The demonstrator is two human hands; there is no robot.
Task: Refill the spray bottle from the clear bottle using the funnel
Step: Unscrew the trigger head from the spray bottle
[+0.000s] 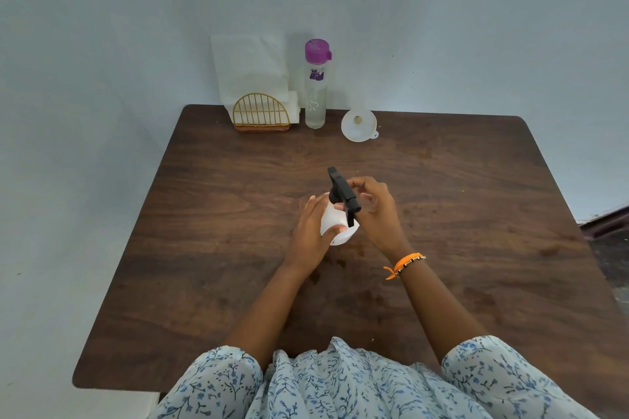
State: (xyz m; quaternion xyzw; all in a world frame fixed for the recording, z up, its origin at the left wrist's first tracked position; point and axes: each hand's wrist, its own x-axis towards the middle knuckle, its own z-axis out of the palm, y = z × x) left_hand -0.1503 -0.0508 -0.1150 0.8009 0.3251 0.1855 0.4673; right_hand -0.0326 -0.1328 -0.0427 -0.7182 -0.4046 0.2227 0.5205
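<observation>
A white spray bottle (337,228) with a black trigger head (343,196) stands in the middle of the table. My left hand (311,235) grips its white body from the left. My right hand (374,211) holds the black head, fingers curled around it. At the back of the table stands the clear bottle (316,88) with a purple cap, shut and upright. To its right a white funnel (359,124) lies on its side, wide mouth facing me.
A gold wire holder (261,112) with white napkins stands at the back left, beside the clear bottle. The dark wooden table (476,214) meets a pale wall behind. Faint wet marks show on the wood near my left wrist.
</observation>
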